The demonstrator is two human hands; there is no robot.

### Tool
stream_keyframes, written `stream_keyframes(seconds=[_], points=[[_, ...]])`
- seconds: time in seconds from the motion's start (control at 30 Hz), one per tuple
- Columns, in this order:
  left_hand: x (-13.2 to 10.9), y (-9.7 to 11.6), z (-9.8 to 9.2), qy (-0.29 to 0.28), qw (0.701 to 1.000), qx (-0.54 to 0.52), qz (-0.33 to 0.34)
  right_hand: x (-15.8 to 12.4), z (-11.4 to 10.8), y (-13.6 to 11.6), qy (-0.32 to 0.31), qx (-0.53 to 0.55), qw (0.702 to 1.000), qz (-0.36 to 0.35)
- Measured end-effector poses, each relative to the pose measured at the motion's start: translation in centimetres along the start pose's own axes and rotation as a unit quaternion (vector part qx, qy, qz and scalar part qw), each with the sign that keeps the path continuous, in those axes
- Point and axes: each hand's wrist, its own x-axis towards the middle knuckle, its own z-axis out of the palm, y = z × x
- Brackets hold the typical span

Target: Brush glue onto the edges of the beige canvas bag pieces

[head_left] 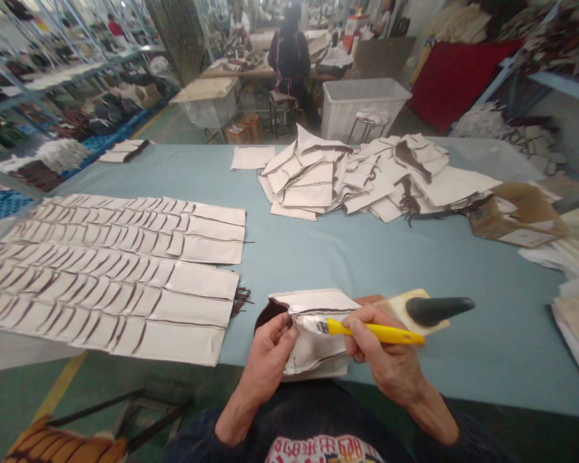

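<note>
In front of me on the blue-green table lies a white sewn piece (318, 350) with dark seams and a dark brown inner side showing at its left opening. My left hand (269, 350) pinches the edge of that opening between thumb and fingers. My right hand (381, 354) grips a paintbrush (376, 332) by its yellow handle, the bristles resting at or just over the white piece near my left fingertips. Just beyond my right hand sits a pale block or container (427, 302) with a black, handle-like object (439, 310) on it.
Overlapping rows of white pieces (125, 270) cover the table's left side. A loose heap of white pieces (357, 173) lies at the back, beside a cardboard box (516, 212). Beyond the table are a white bin (361, 103) and a person (289, 54). A stool (67, 444) stands lower left.
</note>
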Motion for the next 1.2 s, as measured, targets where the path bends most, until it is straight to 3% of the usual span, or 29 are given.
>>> stream_keyframes(seconds=[0.1,0.2,0.4,0.53,0.67,0.77,0.87,0.97,1.2], points=[[-0.2,0.5,0.3,-0.026,0.999,-0.019,-0.017,1.8,0.6,-0.5,0.005,-0.054,0.997,-0.062],[-0.2,0.7,0.4,-0.033,0.999,-0.021,-0.008,3.1,1.3,-0.5,0.014,-0.032,0.995,-0.093],[0.4,-0.2,-0.4,-0.010,0.999,0.027,0.022,1.8,1.0,0.6,0.121,0.055,0.990,-0.048],[0.8,-0.3,-0.7,-0.008,0.998,0.052,0.044,1.0,0.4,0.8,0.086,0.032,0.995,-0.027],[1.0,0.4,-0.3,-0.026,0.995,0.077,0.051,1.6,1.2,0.8,0.046,-0.040,0.996,-0.059],[1.3,1.2,-0.1,-0.019,0.995,0.091,0.044,2.0,2.3,1.1,0.061,-0.004,0.996,-0.070],[1.4,2.0,0.1,-0.018,0.990,0.126,0.061,2.2,2.7,1.9,0.135,0.071,0.986,-0.066],[1.4,2.6,0.4,-0.041,0.974,0.202,0.094,2.3,2.3,3.0,0.224,0.063,0.971,-0.058],[2.1,2.6,0.2,-0.069,0.877,0.401,0.256,1.7,0.8,5.5,0.271,-0.035,0.961,-0.041]])
